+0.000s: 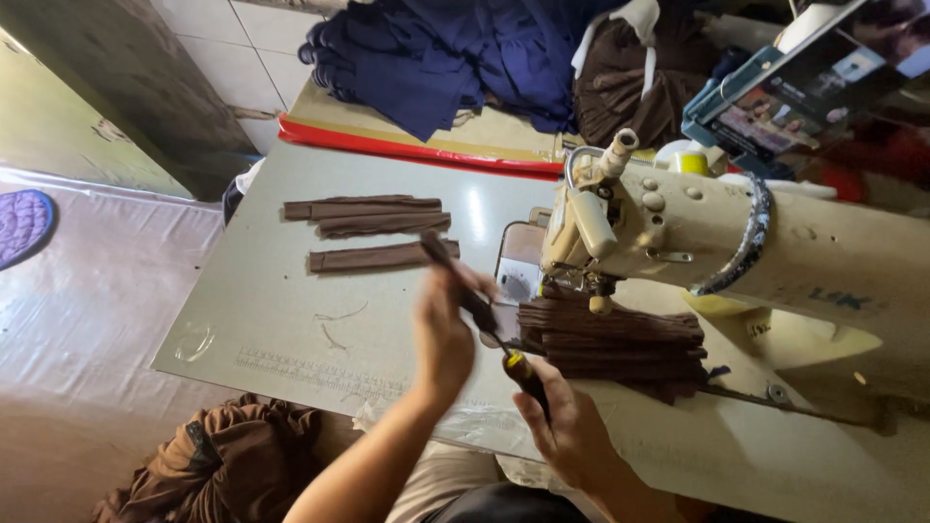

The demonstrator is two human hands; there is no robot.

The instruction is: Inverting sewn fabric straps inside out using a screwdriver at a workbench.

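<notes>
Head view: nearest the wearer, a heap of brown cloth (223, 465) lies low at the table's near edge. The right hand (573, 438) is closed round a small tool (523, 376) with a black and yellow handle, its thin metal tip pointing up toward the other hand. The left hand (444, 334) is blurred, but its fingers appear curled and pinching 1 brown strip (455, 276), which is lifted off the grey table (281, 329) and slants up and left.

Judging by this, the strip is being worked on with the tool's tip. Any next move calls for keeping the strip taut and the tip clear of the pinching fingers.

Just right of the hands, a stack of like strips (610, 339) rests under the head of the cream sewing machine (678, 223). Further left, 3 finished strips (373, 228) lie flat, apart from the stack.

No bin or tray shows, and the strips lie loose on the table. At the far edge, a flat red-edged board (407, 145) carries a pile of navy cloth (455, 48).
</notes>
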